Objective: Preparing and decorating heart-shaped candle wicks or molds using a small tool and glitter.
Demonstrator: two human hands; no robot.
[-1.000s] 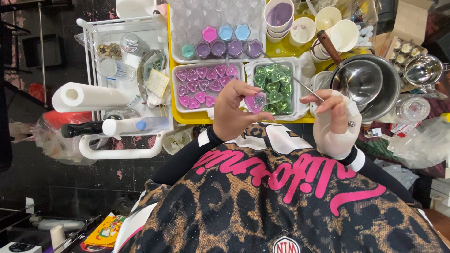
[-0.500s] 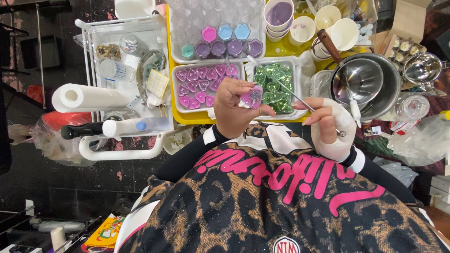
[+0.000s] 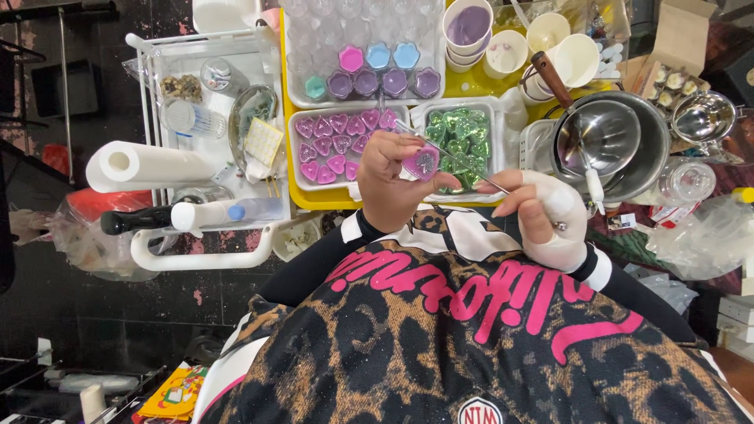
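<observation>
Left hand (image 3: 393, 184): grip closed, fingertips pinching a small purple heart-shaped candle (image 3: 422, 162), raised above the yellow tray (image 3: 292, 149).
Thin metal rod (image 3: 455, 159): long axis slants up-left to lower-right, passing just beside the candle.
Right hand (image 3: 546, 216): bandaged, fingers pinched shut on the rod's lower end, right of the candle.

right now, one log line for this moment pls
left hand: holds pink heart piece | right hand: holds thin metal pick | tip at heart piece | above yellow tray
</observation>
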